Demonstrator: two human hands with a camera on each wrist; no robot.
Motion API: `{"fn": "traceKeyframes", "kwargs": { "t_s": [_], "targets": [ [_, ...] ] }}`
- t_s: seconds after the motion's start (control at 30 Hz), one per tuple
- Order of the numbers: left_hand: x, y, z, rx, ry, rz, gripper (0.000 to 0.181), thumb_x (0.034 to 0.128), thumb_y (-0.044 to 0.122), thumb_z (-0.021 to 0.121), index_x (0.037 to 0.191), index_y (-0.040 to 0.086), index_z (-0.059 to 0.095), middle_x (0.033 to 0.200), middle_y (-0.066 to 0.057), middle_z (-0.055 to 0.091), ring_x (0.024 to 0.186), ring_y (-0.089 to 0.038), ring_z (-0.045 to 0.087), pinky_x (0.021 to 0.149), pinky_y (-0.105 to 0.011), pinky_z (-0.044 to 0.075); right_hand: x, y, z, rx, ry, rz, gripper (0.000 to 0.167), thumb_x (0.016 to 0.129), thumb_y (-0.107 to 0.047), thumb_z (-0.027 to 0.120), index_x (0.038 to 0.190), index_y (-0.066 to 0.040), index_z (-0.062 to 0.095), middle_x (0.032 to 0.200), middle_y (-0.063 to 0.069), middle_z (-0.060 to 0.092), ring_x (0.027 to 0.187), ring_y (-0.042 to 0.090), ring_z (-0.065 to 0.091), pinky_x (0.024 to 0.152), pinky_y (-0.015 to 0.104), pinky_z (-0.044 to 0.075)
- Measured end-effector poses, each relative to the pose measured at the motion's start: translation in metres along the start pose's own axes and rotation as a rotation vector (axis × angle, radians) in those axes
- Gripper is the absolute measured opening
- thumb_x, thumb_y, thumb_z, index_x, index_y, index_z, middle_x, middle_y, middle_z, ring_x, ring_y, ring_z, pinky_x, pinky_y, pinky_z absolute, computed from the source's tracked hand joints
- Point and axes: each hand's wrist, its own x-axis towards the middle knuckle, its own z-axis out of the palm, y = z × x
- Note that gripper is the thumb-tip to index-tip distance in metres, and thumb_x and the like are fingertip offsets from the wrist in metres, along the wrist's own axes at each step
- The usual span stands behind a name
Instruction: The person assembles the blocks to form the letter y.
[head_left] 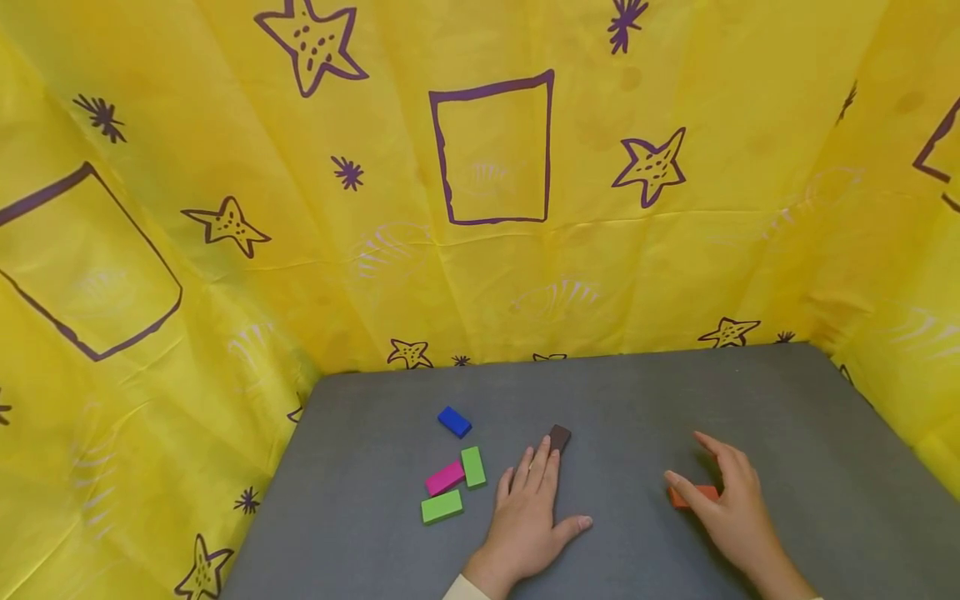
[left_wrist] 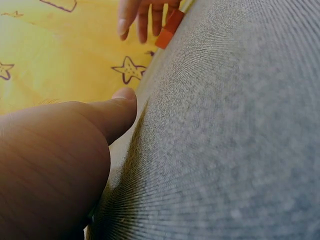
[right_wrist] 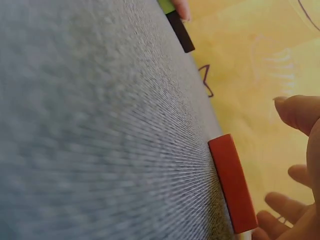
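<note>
My left hand [head_left: 525, 521] lies over the table with its fingers stretched forward and its thumb out to the side. Its fingertips are at the near end of a dark brown block [head_left: 560, 437]. Farther right, my right hand [head_left: 738, 508] is spread around a red block [head_left: 688, 497], thumb and fingers apart. The right wrist view has that red block [right_wrist: 232, 182] lying on the table, with a gap between thumb and fingers. Beside the dark block [right_wrist: 180, 31] a green piece [right_wrist: 166, 6] shows, partly cut off by the frame edge.
Left of my left hand lie a blue block [head_left: 454, 422], a pink block [head_left: 446, 478] and two green blocks, one upright in view [head_left: 473, 467] and one below it [head_left: 442, 507]. Yellow patterned cloth [head_left: 487, 292] hangs behind the grey table [head_left: 615, 400] and along its sides.
</note>
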Motion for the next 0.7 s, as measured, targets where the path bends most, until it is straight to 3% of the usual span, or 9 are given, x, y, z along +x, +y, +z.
{"fn": "traceKeyframes", "kwargs": {
  "t_s": [0.13,0.23,0.43,0.7],
  "targets": [
    [0.0,0.0,0.0,0.0,-0.003,0.001,0.103,0.1002,0.078,0.056,0.175,0.014,0.025,0.182,0.002,0.006,0.165,-0.028,0.013,0.124,-0.066,0.018,-0.008,0.004,-0.001,-0.011,-0.004,0.039,0.08,0.093,-0.02,0.09,0.154,0.009,0.047,0.144,0.035,0.048,0.131,0.054,0.04,0.098,0.069,0.032],
    [0.0,0.001,0.001,-0.002,-0.001,0.003,0.102,0.1004,0.077,0.056,0.175,0.014,0.025,0.182,0.002,0.007,0.165,-0.028,0.012,0.124,-0.066,0.018,-0.013,0.005,0.0,-0.026,-0.01,0.075,0.083,0.095,-0.023,0.089,0.157,0.009,0.044,0.143,0.034,0.047,0.129,0.05,0.043,0.098,0.055,0.035],
    [0.001,0.0,0.001,-0.008,0.004,0.001,0.102,0.1002,0.076,0.058,0.175,0.014,0.025,0.182,0.003,0.007,0.165,-0.028,0.012,0.124,-0.066,0.017,-0.02,0.003,0.003,-0.002,-0.02,0.148,0.093,0.097,-0.027,0.088,0.162,0.01,0.034,0.146,0.036,0.042,0.128,0.052,0.045,0.097,0.044,0.038],
    [0.001,-0.001,0.002,-0.011,0.008,0.003,0.103,0.1002,0.076,0.058,0.175,0.014,0.024,0.182,0.003,0.007,0.165,-0.028,0.012,0.125,-0.066,0.017,-0.024,-0.004,0.007,0.071,0.004,0.216,0.101,0.098,-0.027,0.087,0.165,0.012,0.023,0.152,0.04,0.035,0.137,0.056,0.038,0.091,0.006,0.026]
  ]
}}
